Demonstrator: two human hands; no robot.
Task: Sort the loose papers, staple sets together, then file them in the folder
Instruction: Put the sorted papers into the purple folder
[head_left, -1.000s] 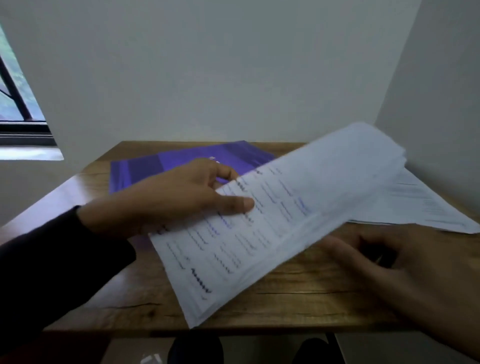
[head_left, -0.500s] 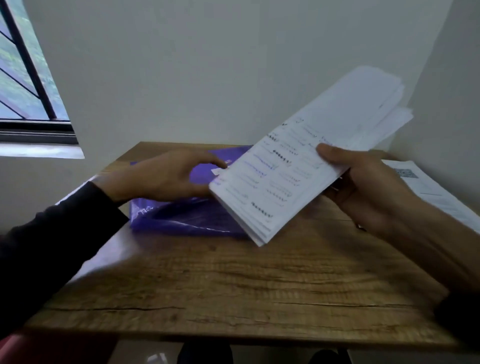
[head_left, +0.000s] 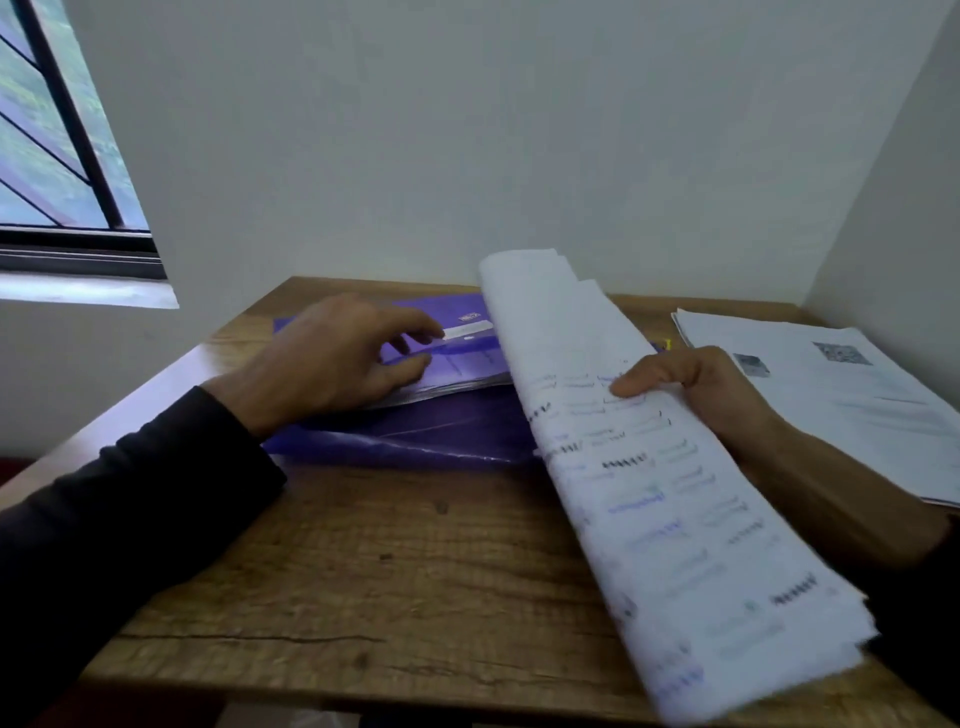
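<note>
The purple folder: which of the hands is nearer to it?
Left. The left hand rests on the purple folder; the right hand holds the paper stack beside it.

Purple folder (head_left: 415, 431): lies flat, top flap lifted under my left hand (head_left: 332, 358). Printed paper set (head_left: 639, 467): gripped in my right hand (head_left: 696, 384), slanting over the folder's right edge. Second paper pile (head_left: 841, 395): flat, right of the folder.
</note>
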